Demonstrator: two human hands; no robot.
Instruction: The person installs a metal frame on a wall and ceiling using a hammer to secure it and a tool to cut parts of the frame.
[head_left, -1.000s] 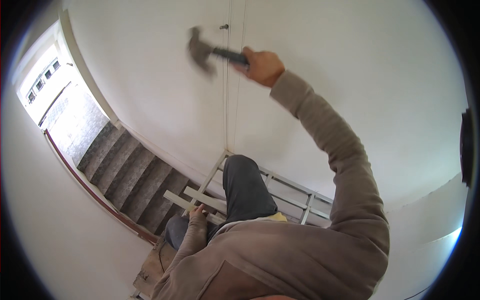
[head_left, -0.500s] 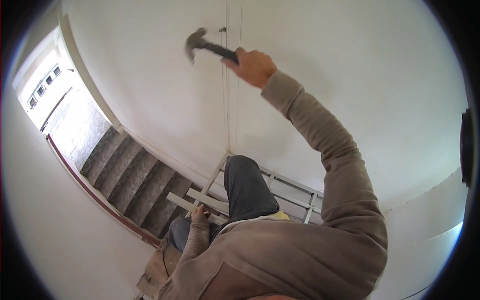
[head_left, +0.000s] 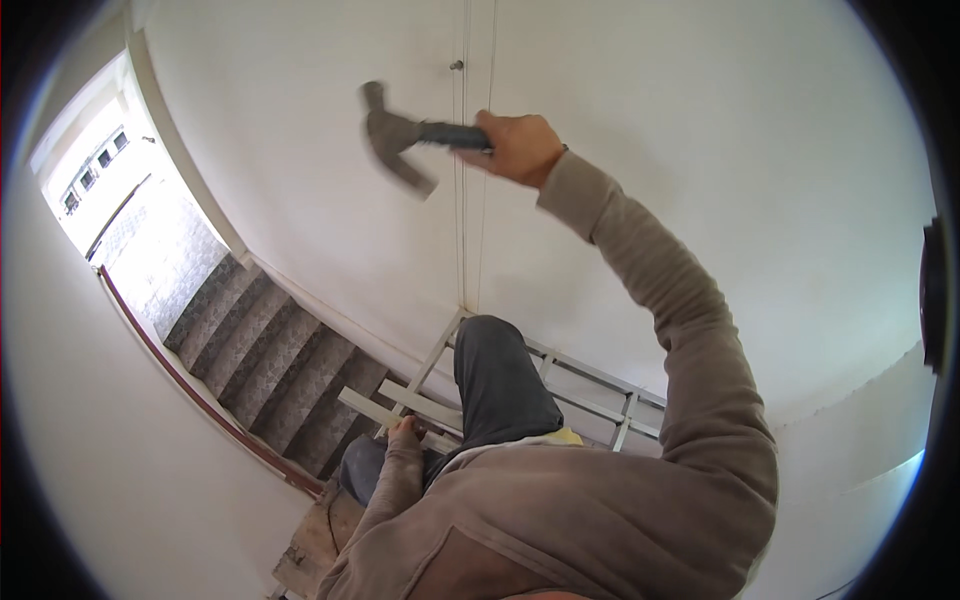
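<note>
My right hand [head_left: 523, 148] is closed round the dark handle of a claw hammer [head_left: 392, 134], raised in front of the white wall. The hammer's metal head is smeared by motion and touches nothing. Low down near my knees, my left hand [head_left: 405, 432] is closed at a pale flat bar [head_left: 368, 405], its fingers bent and partly hidden. What it pinches is too small to make out. A second pale bar [head_left: 415, 402] lies beside the first, against my raised knee.
A metal frame [head_left: 590, 382] of light bars runs along the wall by my leg. Grey stairs [head_left: 265, 350] with a red-brown handrail [head_left: 190, 385] drop away to the left toward a bright doorway. A worn board [head_left: 318, 535] lies beneath me. Thin cables [head_left: 462, 220] run up the wall.
The hammer has come down a little and its head has turned, claw side now lower. My right hand has shifted slightly down and right. The left hand stays at the bar.
</note>
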